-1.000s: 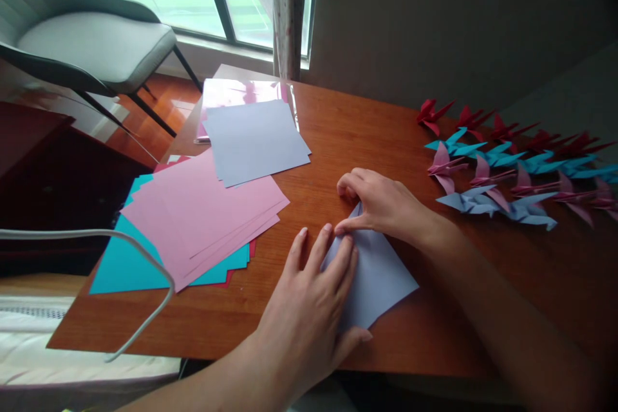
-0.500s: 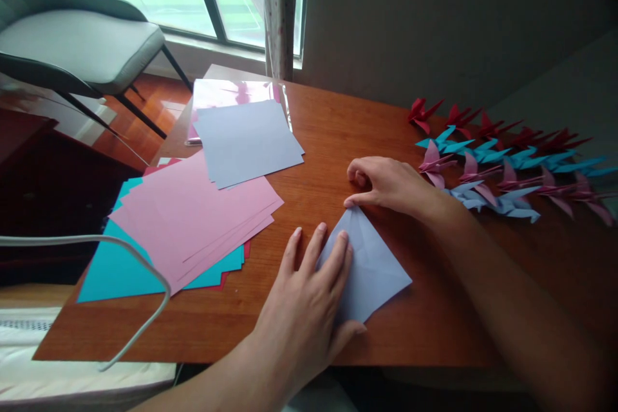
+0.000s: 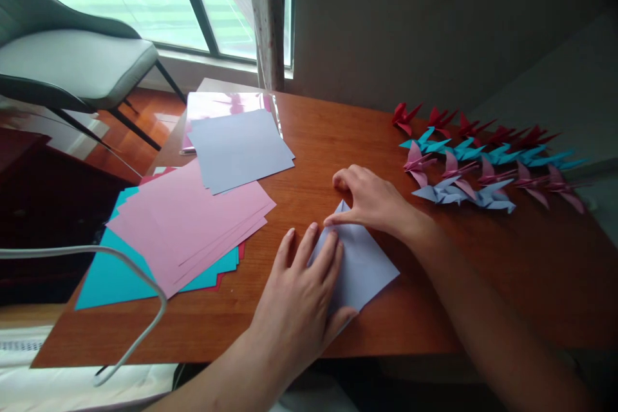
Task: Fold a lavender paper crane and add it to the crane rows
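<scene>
A folded lavender paper triangle point(image 3: 364, 264) lies on the wooden table point(image 3: 338, 135) near its front edge. My left hand point(image 3: 299, 299) lies flat on the paper's left part, fingers spread, thumb at the lower edge. My right hand point(image 3: 371, 199) rests at the paper's top corner, index finger stretched along the fold and pressing it, the other fingers curled under with nothing in them.
Stacks of pink paper point(image 3: 193, 219), teal paper point(image 3: 111, 277) and lavender paper point(image 3: 236, 148) lie at the left. Rows of folded paper cranes point(image 3: 473, 161) in red, teal, pink and lavender line the right. A grey chair point(image 3: 72, 58) stands by the window. A white cable point(image 3: 140, 309) loops at the front left.
My right index finger moved up to the paper's top corner, then came back down along the fold. The left hand stayed flat on the paper. The camera shifted slightly.
</scene>
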A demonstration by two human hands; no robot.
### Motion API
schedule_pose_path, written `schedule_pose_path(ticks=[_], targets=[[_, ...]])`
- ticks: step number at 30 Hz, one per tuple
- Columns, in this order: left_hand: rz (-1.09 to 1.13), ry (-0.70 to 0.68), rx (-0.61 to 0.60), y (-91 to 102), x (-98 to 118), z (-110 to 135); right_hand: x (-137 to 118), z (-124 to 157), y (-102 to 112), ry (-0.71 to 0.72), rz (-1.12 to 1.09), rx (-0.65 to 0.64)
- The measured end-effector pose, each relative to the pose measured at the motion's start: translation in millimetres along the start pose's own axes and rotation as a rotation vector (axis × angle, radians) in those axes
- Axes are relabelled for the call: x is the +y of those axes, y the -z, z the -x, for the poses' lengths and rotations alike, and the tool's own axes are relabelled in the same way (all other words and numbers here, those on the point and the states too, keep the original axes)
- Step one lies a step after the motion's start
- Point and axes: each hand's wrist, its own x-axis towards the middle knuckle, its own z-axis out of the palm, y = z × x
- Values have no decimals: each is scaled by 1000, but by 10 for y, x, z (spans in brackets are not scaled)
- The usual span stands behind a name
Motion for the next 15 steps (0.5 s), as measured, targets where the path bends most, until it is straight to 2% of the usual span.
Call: schedule_pose_path(ticks=[4,8,12,15], targets=[[0,2,3,-3,1,14,-83,-12,30,46,16,-36],[8,-5,4,21,-7,13,119,-92,94,-22,-5,-25],[26,-32,-2,34,-60,-8,240,-13,56,-163,81,138],[48,-45,38,37,-117,-12,207,200,0,-202,10,184]])
